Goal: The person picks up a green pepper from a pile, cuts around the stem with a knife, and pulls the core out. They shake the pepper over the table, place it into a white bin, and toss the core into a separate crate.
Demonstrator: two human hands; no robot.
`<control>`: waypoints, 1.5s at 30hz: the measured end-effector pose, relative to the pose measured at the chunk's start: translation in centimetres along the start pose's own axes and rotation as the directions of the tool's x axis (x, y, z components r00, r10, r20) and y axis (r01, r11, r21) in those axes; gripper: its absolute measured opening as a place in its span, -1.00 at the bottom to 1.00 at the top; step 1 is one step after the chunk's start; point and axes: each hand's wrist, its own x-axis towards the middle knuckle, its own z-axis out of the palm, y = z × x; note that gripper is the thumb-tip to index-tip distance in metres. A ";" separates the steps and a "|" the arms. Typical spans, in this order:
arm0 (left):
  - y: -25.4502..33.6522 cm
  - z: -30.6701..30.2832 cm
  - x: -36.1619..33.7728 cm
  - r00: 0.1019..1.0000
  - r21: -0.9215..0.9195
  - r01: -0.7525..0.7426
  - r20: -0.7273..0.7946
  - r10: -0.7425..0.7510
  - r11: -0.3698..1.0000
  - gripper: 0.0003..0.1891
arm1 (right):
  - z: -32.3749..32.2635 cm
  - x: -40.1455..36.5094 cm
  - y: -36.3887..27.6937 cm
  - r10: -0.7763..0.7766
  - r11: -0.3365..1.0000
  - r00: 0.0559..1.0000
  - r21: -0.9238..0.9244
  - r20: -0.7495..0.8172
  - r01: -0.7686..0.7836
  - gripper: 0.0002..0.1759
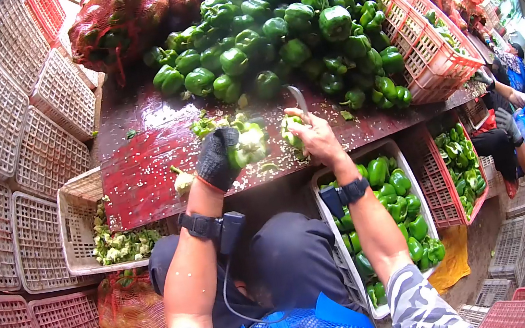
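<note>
Green pepper on the red desk, held between the two hands.

I see the pepper (pixel 251 146) lying near the desk's (pixel 140 177) front edge, just right of the gloved left hand (pixel 217 161), whose fingers curl against it. The right hand (pixel 315 136) is farther right, fingers closed round a knife (pixel 298 98) with its blade pointing toward the pepper pile (pixel 280 22).

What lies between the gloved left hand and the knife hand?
Head view: two things fill that gap: the green pepper the left hand grips, and a second pepper by the right hand, which holds the knife.
</note>
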 end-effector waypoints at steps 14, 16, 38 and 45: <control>1.1 -1.0 -0.9 0.846 0.808 -0.533 0.506 0.167 0.252 -0.65 | 2.8 -3.9 -8.4 -0.486 0.721 0.804 -0.361 0.344 0.591 -0.31; 0.4 -1.2 -0.7 0.853 0.777 -0.522 0.481 0.204 0.352 -0.59 | 3.4 -3.9 -8.5 -0.555 0.618 0.719 -0.371 0.418 0.693 -0.23; -1.3 -0.4 -0.2 0.914 0.767 -0.399 0.377 0.149 0.503 -0.78 | 5.3 -2.7 -7.4 -0.623 0.488 0.688 -0.503 0.372 0.713 -0.55; -0.2 1.0 -1.1 0.905 0.869 -0.401 0.327 0.270 0.290 -0.75 | 6.0 -2.7 -6.4 -0.704 0.493 0.666 -0.503 0.249 0.710 -0.59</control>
